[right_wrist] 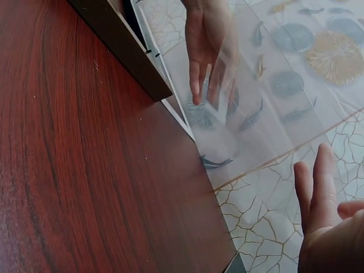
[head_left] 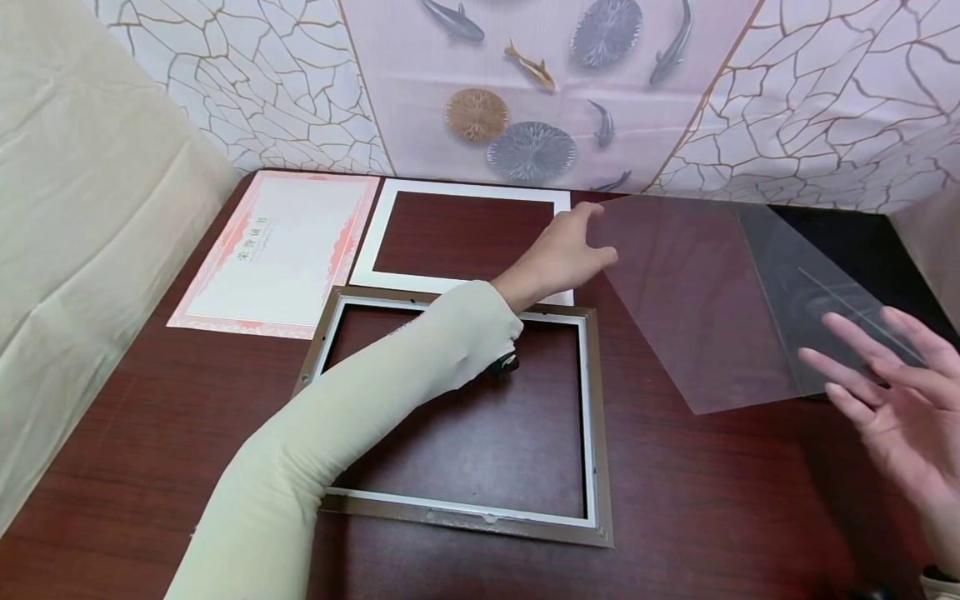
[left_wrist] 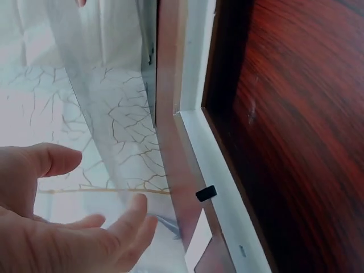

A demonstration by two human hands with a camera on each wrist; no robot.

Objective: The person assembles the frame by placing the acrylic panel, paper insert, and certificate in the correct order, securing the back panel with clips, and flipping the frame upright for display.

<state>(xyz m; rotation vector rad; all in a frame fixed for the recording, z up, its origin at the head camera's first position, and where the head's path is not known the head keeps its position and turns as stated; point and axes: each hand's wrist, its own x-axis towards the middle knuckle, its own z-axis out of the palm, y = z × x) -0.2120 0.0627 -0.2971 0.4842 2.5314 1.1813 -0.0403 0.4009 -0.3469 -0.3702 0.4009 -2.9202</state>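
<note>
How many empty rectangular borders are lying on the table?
2. The brown frame lies in front, partly covered by the left sleeve; the thin white border lies behind it. Others could be hidden, but none shows.

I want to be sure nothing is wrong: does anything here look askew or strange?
Mildly odd: the pink-bordered certificate at left lies sideways in the head view, its lettering running bottom to top. The clear sheet is tilted too. No spill shows.

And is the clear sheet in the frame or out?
Out. In the head view, the clear sheet is to the right of the brown frame, and the dark red tabletop shows through the frame's opening.
</note>
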